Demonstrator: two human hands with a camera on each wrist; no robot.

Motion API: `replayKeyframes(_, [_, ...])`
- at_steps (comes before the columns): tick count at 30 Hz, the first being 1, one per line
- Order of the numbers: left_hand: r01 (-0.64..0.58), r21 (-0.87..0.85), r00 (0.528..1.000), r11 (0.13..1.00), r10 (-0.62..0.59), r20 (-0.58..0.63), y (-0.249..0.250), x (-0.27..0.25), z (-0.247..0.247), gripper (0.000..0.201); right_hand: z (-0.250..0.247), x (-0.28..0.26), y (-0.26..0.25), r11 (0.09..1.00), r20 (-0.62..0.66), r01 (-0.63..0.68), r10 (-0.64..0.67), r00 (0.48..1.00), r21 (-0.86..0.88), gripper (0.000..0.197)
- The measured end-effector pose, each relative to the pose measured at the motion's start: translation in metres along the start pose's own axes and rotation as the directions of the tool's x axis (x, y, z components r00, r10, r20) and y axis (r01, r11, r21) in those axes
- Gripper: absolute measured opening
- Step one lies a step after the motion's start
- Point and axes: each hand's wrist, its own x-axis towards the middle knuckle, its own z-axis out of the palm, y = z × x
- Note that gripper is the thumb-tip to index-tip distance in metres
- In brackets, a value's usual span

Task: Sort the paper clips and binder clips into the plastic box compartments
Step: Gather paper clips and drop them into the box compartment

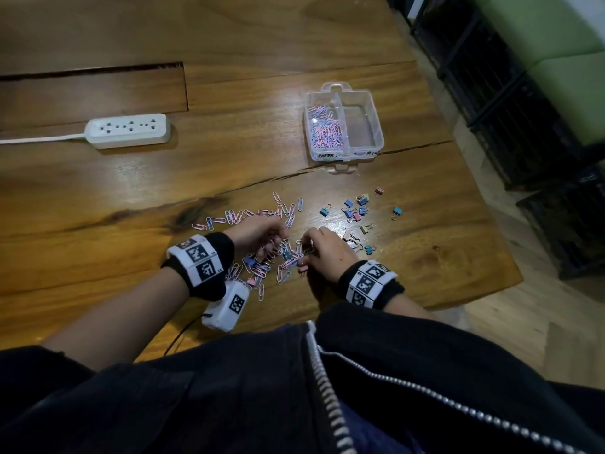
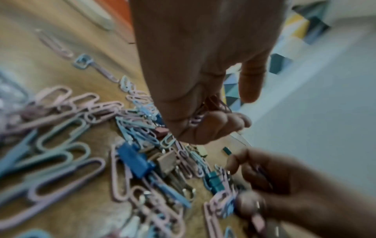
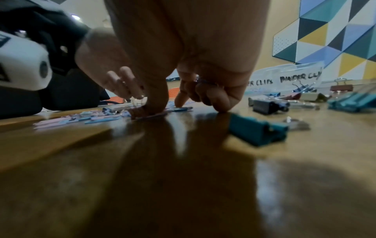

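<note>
Pink and blue paper clips (image 1: 262, 269) lie in a heap at the near side of the wooden table, mixed with small binder clips (image 1: 357, 208) that spread to the right. My left hand (image 1: 278, 235) hovers over the heap, with its fingers curled round a bunch of pink paper clips (image 2: 195, 120). My right hand (image 1: 307, 249) pinches paper clips (image 2: 221, 204) against the table, its other fingers curled. A teal binder clip (image 3: 258, 130) lies just beside it. The clear plastic box (image 1: 377, 126) stands farther back; its left compartment holds paper clips, while the right one looks bare.
A white power strip (image 1: 127, 130) with its cord lies at the far left. A crack (image 1: 409, 147) runs across the table in front of the box. The table's right edge (image 1: 484, 204) drops to the floor beside dark crates (image 1: 510, 119).
</note>
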Motion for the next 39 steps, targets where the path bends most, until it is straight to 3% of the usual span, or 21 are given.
replayKeyframes(2, [-0.050,0.351,0.998,0.935,0.064,-0.028,-0.004,-0.001,0.005,0.017,-0.002,0.004,0.001,1.000,-0.007,-0.019,0.019,1.000,0.006,0.024])
replayKeyframes(5, [-0.160,0.718,0.979,0.677,0.199,0.030,-0.010,-0.004,0.015,0.013,-0.002,0.008,0.003,0.999,-0.010,-0.020,0.021,1.000,0.048,0.016])
replayKeyframes(7, [-0.154,0.862,0.973,0.483,0.224,0.048,-0.015,-0.005,0.020,0.030,-0.001,0.009,0.003,0.997,-0.014,-0.008,0.009,1.000,0.074,0.014])
replayKeyframes(10, [-0.118,0.929,0.952,0.349,0.306,0.006,-0.018,-0.003,0.025,0.050,-0.001,0.007,0.005,0.997,-0.029,0.029,-0.027,0.999,0.075,0.009])
replayKeyframes(14, [-0.087,0.967,0.919,0.240,0.394,-0.015,-0.013,0.003,0.032,0.051,-0.006,0.003,0.012,0.996,-0.018,0.029,-0.027,0.999,0.080,0.003])
replayKeyframes(17, [-0.112,0.977,0.919,0.182,0.393,0.032,-0.008,0.007,0.033,0.045,-0.014,-0.002,0.018,0.960,-0.069,-0.067,0.089,0.994,0.271,0.011])
replayKeyframes(20, [-0.131,0.978,0.911,0.165,0.409,0.053,-0.005,0.010,0.032,0.035,-0.028,-0.007,0.023,0.799,-0.065,-0.112,0.185,0.981,0.591,0.019])
replayKeyframes(24, [-0.127,0.987,0.898,0.096,0.433,0.073,-0.003,0.013,0.035,0.027,-0.041,-0.011,0.025,0.406,0.077,-0.146,0.180,0.981,0.902,0.021])
replayKeyframes(26, [-0.111,0.985,0.915,0.130,0.400,0.050,-0.002,0.015,0.034,0.028,-0.044,-0.011,0.025,0.307,0.132,-0.177,0.161,0.978,0.935,0.026])
replayKeyframes(27, [-0.116,0.972,0.925,0.207,0.378,0.030,-0.001,0.016,0.032,0.028,-0.044,-0.011,0.026,0.255,0.160,-0.196,0.154,0.975,0.947,0.027])
replayKeyframes(29, [-0.157,0.864,0.939,0.478,0.343,-0.019,0.002,0.017,0.028,0.022,-0.043,-0.010,0.028,0.114,0.218,-0.238,0.165,0.962,0.964,0.027])
replayKeyframes(31, [-0.192,0.558,0.957,0.807,0.280,-0.075,0.004,0.017,0.023,0.015,-0.041,-0.010,0.028,-0.005,0.265,-0.268,0.180,0.947,0.963,0.027])
replayKeyframes(32, [-0.186,0.303,0.971,0.935,0.223,-0.091,0.004,0.015,0.021,0.015,-0.040,-0.009,0.028,-0.042,0.280,-0.277,0.178,0.943,0.960,0.026])
replayKeyframes(33, [-0.168,0.030,0.982,0.985,0.170,-0.085,0.003,0.013,0.020,0.016,-0.039,-0.008,0.028,-0.061,0.289,-0.283,0.174,0.941,0.957,0.026])
replayKeyframes(35, [-0.145,-0.341,0.989,0.929,0.140,-0.041,0.002,0.009,0.016,0.012,-0.037,-0.005,0.027,-0.026,0.292,-0.293,0.184,0.938,0.956,0.027])
replayKeyframes(39, [-0.156,-0.491,0.985,0.857,0.175,-0.008,0.000,0.005,0.011,0.017,-0.035,-0.001,0.028,0.223,0.226,-0.274,0.216,0.950,0.936,0.030])
